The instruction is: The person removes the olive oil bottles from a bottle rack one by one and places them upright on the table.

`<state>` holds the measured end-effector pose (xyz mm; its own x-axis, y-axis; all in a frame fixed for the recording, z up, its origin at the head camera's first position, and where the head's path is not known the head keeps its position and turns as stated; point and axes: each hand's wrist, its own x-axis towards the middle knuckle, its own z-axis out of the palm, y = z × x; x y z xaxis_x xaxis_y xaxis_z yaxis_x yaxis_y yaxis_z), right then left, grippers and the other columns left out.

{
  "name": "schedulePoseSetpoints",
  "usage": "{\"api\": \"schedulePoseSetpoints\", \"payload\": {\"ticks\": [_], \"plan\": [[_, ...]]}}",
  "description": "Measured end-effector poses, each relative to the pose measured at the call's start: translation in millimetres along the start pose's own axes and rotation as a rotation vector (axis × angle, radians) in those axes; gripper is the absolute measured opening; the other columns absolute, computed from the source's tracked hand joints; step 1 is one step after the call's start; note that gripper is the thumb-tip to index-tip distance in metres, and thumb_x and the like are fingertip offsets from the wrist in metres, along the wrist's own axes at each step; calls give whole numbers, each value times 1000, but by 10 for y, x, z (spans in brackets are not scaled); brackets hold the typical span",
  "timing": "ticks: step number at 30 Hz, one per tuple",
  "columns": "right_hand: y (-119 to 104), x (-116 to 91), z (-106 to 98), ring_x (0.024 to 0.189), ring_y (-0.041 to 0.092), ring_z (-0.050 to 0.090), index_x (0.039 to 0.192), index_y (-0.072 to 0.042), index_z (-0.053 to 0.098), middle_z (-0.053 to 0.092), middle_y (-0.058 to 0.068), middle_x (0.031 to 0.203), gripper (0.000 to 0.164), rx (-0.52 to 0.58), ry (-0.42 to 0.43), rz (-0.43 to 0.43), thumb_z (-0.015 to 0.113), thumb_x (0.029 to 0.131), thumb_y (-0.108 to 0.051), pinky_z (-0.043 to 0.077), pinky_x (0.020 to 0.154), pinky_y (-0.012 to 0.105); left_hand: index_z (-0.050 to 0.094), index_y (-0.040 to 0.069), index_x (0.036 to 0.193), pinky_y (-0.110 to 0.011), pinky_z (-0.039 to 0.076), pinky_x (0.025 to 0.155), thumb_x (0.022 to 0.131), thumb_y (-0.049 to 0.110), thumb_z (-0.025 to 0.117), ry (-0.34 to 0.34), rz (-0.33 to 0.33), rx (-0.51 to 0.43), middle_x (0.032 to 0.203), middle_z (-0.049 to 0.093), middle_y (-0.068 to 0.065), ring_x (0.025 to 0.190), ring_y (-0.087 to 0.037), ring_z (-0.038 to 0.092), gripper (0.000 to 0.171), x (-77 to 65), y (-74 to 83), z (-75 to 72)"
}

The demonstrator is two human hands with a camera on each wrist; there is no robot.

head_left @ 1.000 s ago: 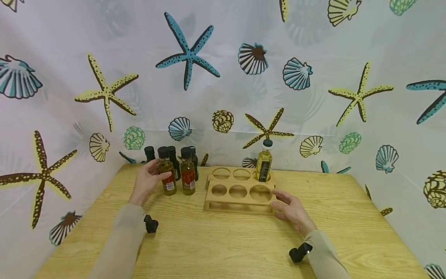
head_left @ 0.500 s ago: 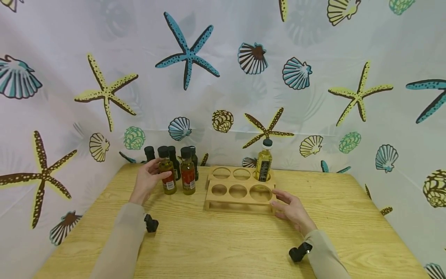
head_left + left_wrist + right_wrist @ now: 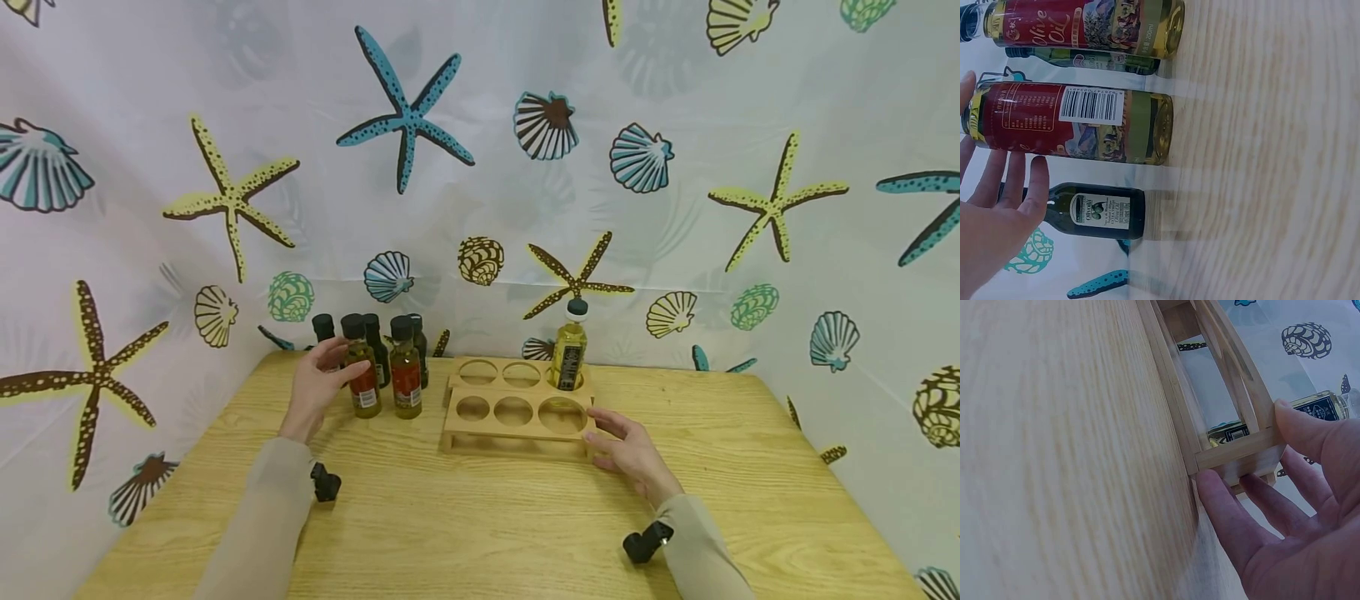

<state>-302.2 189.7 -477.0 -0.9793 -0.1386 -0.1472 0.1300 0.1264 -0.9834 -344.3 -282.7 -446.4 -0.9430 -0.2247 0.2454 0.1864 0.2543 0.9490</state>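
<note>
My left hand point(image 3: 315, 387) is around the upper part of an olive oil bottle point(image 3: 365, 396) with a red label and black cap. In the left wrist view the thumb and fingers lie on opposite sides of this upright bottle point(image 3: 1100, 122), and the fingertips are partly hidden behind it. A wooden two-tier bottle rack point(image 3: 517, 433) with round holes stands mid-table. My right hand point(image 3: 630, 454) holds its right end; in the right wrist view the thumb is at the top of the end panel point(image 3: 1235, 450) and a finger touches its lower corner.
A second red-labelled bottle point(image 3: 406, 387) stands just right of the held one. Several dark green bottles point(image 3: 378, 358) are behind them. One yellow oil bottle point(image 3: 567, 354) occupies the rack's back right hole. A patterned curtain point(image 3: 480, 192) hangs behind the wooden table point(image 3: 465, 533).
My left thumb has shifted slightly up the front of the bottle. The right hand, the rack and all the bottles stay where they were.
</note>
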Motion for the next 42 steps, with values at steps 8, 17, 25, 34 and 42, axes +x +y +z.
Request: {"api": "schedulePoseSetpoints", "payload": {"ticks": [8, 17, 25, 34, 42], "plan": [[25, 12, -2, 115, 32, 48, 133, -17, 47, 34, 15, 140, 56, -3, 6, 5, 69, 81, -22, 49, 81, 43, 59, 9, 115, -30, 41, 77, 72, 37, 75, 154, 54, -60, 110, 56, -8, 96, -17, 49, 53, -18, 31, 17], [10, 15, 0, 114, 31, 49, 130, -18, 49, 35, 13, 139, 54, 3, 17, 13, 69, 81, -21, 49, 80, 42, 66, 6, 93, -26, 41, 54, 71, 33, 76, 244, 115, -138, 86, 59, -5, 76, -19, 52, 36, -84, 103, 56], [13, 18, 0, 114, 31, 49, 131, -18, 49, 36, 14, 139, 53, 4, 18, 6, 69, 81, -20, 49, 79, 42, 66, 2, 88, -25, 46, 53, 74, 30, 75, 192, 147, -149, 77, 61, -9, 68, -26, 56, 33, -159, 234, 122], [20, 20, -1, 115, 32, 48, 131, -18, 49, 35, 14, 139, 55, 5, 14, 11, 70, 80, -22, 49, 79, 42, 64, -3, 91, -35, 52, 55, 78, 25, 71, 104, 141, -213, 80, 59, -27, 62, -35, 56, 31, -315, 430, 270], [13, 8, 3, 116, 32, 47, 132, -18, 48, 35, 13, 139, 55, 8, 7, 8, 69, 80, -22, 49, 80, 42, 66, 2, 88, -31, 49, 52, 82, 22, 69, 49, 269, -311, 71, 60, -19, 56, -26, 56, 21, -64, -81, 455]]}}
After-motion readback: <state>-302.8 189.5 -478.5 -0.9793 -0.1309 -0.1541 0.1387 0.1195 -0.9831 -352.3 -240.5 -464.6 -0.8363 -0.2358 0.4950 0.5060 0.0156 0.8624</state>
